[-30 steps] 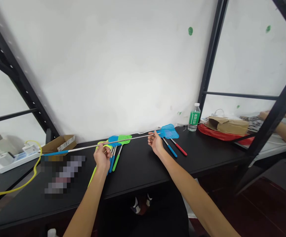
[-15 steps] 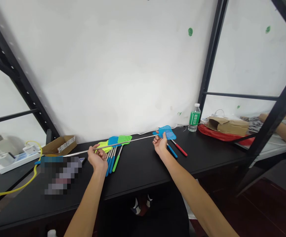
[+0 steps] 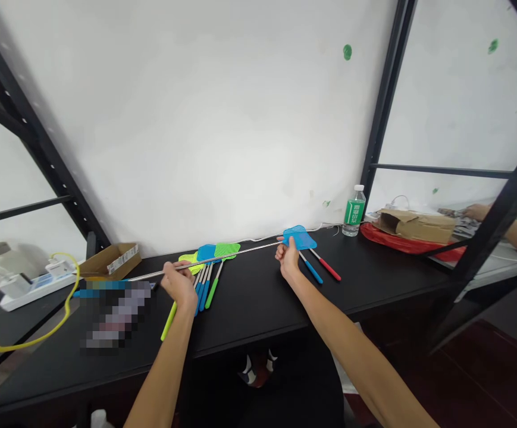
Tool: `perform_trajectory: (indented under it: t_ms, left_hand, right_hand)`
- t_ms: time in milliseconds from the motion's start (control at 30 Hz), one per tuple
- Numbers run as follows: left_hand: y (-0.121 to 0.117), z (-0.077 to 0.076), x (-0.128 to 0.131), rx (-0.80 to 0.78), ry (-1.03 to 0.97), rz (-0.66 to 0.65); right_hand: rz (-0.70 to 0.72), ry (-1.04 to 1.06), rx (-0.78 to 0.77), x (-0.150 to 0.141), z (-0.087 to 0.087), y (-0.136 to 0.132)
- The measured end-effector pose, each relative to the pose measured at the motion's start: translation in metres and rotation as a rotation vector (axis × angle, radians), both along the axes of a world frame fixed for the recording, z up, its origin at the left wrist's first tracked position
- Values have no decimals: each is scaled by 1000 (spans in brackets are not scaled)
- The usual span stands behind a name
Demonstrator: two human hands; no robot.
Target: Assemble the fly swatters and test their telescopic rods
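Presently, desk (image 3: 258, 309): black, backs onto a white wall (image 3: 240, 131) bearing green marks (image 3: 347, 52).
Blue swatter (image 3: 303, 239): spans the desk, head right, handle left.
Left hand (image 3: 180, 286): closes around its metal shaft.
Right hand (image 3: 288, 258): grips it beside the head.
Bottle (image 3: 354, 213): stands by a black post (image 3: 385, 101).
Cardboard box (image 3: 112, 261): open, near the handle.

Long fly swatter (image 3: 253, 248) aslant above the desk (image 3: 253, 303)

Its thin, silvery shaft (image 3: 262, 246) runs straight. The blue perforated head (image 3: 301, 238) appears near the back edge, right of centre; the blue handle (image 3: 106, 285), partly pixelated, points toward the left edge.
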State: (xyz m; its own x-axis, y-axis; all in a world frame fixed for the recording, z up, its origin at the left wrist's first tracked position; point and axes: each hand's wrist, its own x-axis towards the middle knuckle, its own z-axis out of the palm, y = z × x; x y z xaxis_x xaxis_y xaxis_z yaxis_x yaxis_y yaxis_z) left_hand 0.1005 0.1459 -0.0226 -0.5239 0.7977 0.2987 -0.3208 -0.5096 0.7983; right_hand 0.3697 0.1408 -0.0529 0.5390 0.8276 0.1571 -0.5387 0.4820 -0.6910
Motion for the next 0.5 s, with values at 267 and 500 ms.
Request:
perform_trajectory:
  t_ms: [267, 500]
  left_hand:
    - [-12, -5, 17, 59, 287, -289]
    - [-6, -7, 10, 41, 309, -410]
  right_hand:
    - [107, -53, 3, -5, -1, -2]
    - [154, -43, 9, -6, 4, -6]
